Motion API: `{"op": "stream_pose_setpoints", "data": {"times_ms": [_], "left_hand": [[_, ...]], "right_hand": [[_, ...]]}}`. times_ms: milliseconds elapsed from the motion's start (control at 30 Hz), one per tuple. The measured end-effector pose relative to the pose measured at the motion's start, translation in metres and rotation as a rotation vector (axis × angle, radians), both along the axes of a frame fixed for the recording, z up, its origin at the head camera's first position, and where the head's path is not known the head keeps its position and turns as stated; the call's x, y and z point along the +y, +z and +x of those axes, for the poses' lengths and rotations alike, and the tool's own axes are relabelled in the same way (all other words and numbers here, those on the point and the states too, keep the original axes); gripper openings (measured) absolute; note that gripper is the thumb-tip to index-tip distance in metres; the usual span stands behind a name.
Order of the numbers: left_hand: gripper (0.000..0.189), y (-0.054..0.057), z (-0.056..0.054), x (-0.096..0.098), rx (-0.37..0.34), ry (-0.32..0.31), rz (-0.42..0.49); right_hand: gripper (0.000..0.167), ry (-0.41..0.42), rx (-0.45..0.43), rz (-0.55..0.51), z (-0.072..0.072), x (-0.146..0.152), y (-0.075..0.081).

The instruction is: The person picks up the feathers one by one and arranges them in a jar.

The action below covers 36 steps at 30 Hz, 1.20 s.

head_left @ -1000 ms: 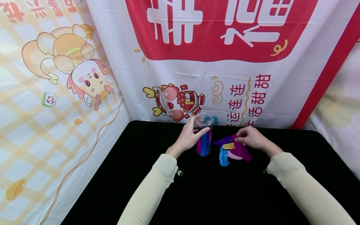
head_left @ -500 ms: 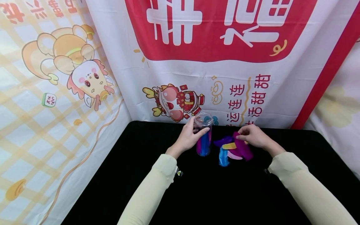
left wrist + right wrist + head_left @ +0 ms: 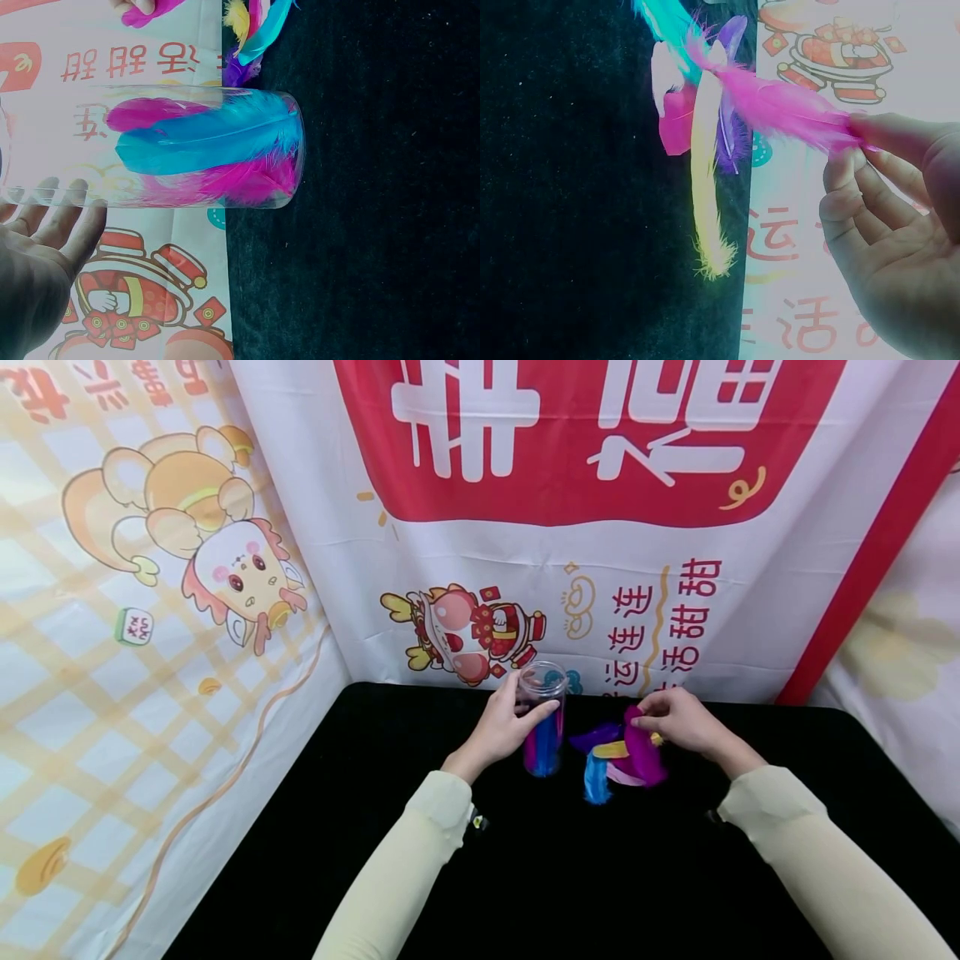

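My left hand (image 3: 498, 727) grips a clear jar (image 3: 543, 677) standing upright on the black table, its thumb across the near side. Inside are a blue feather (image 3: 202, 142) and magenta feathers (image 3: 240, 184). To the right, my right hand (image 3: 678, 720) pinches one end of a magenta feather (image 3: 787, 105) between thumb and fingertips. The feather hangs over a loose pile: a yellow feather (image 3: 703, 150), a purple feather (image 3: 595, 737), a light blue feather (image 3: 597, 777), a pale pink feather (image 3: 624, 775) and another magenta feather (image 3: 676, 124).
The black table (image 3: 585, 877) reaches back to a white and red printed cloth (image 3: 480, 552) hanging just behind the jar. A checked cloth (image 3: 165, 710) hangs along the left side. The jar's open mouth faces up.
My right hand has drawn the magenta feather up slightly out of the pile, and the feather now hangs more upright. My left hand and the jar have stayed in place.
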<state>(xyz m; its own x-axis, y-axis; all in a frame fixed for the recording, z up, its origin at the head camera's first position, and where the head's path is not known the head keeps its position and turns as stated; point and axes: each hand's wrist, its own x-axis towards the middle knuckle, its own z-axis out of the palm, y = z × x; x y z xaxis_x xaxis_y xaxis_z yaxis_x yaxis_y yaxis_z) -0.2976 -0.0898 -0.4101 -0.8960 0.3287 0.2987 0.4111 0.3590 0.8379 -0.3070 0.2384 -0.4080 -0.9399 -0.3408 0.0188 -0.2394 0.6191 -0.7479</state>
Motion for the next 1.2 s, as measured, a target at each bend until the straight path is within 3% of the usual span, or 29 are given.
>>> {"op": "stream_pose_setpoints", "data": {"times_ms": [600,1200], "left_hand": [[0.077,-0.001,0.000,0.000,-0.008,0.003,0.002],[0.076,0.000,0.001,0.000,-0.005,0.003,-0.003]], "right_hand": [[0.020,-0.064,0.017,-0.077,0.004,-0.003,0.010],[0.019,-0.112,0.087,-0.111,0.007,-0.008,0.023]]}}
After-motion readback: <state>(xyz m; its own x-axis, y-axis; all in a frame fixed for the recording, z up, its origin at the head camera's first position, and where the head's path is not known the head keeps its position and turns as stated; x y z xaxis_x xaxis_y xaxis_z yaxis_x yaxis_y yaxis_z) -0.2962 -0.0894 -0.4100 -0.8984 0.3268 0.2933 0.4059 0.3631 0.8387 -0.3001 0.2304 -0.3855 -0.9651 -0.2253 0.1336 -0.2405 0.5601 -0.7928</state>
